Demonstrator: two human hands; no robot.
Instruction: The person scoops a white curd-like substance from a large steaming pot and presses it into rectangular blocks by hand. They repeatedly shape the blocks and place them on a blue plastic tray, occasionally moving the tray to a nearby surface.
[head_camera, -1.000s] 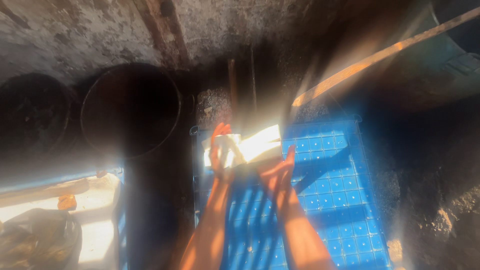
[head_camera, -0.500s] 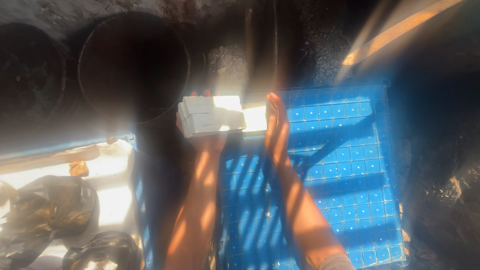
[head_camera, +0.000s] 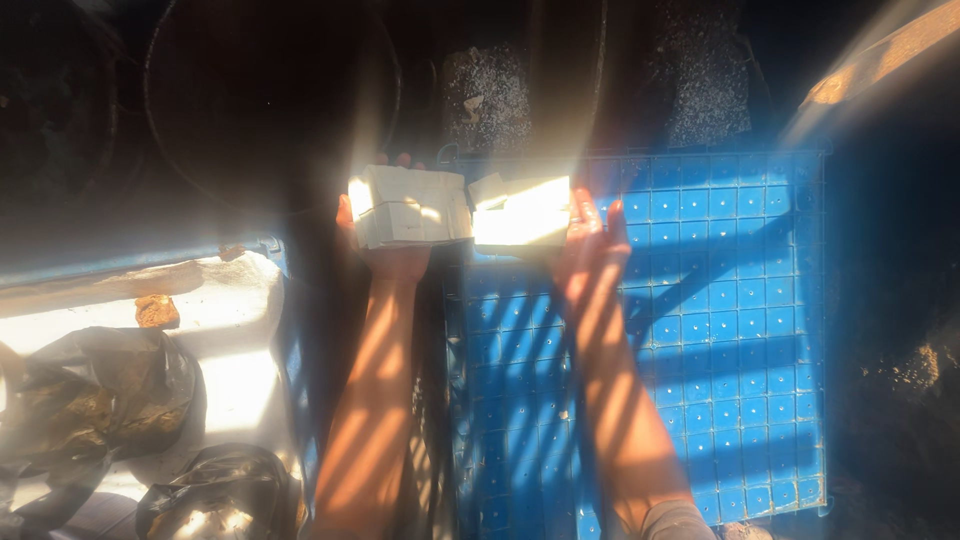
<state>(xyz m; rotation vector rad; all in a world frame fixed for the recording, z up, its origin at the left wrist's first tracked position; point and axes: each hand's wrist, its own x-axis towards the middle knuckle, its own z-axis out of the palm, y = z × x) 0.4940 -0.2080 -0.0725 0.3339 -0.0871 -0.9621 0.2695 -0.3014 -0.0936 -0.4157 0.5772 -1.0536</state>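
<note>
My left hand (head_camera: 385, 255) holds up a pale slab (head_camera: 410, 205) scored into small square blocks. It sits on the palm, with fingertips showing over its far edge. My right hand (head_camera: 590, 235) presses against the right end of a second pale block (head_camera: 520, 212), which glares in the sunlight and abuts the first. Both pieces are lifted over the far left corner of a blue plastic grid crate (head_camera: 720, 320). Both forearms reach out from the bottom of the head view, striped by light and shadow.
A large dark round pan (head_camera: 270, 90) lies beyond the hands. Dark crumpled plastic bags (head_camera: 100, 400) rest on a white sunlit surface (head_camera: 230, 390) at lower left, with a small brown lump (head_camera: 157, 312). A wooden pole (head_camera: 880, 55) crosses the upper right. The ground is dark and gritty.
The pale slab has come up from the crate into both hands. It now shows as two pieces side by side, and the right hand has moved onto the right piece.
</note>
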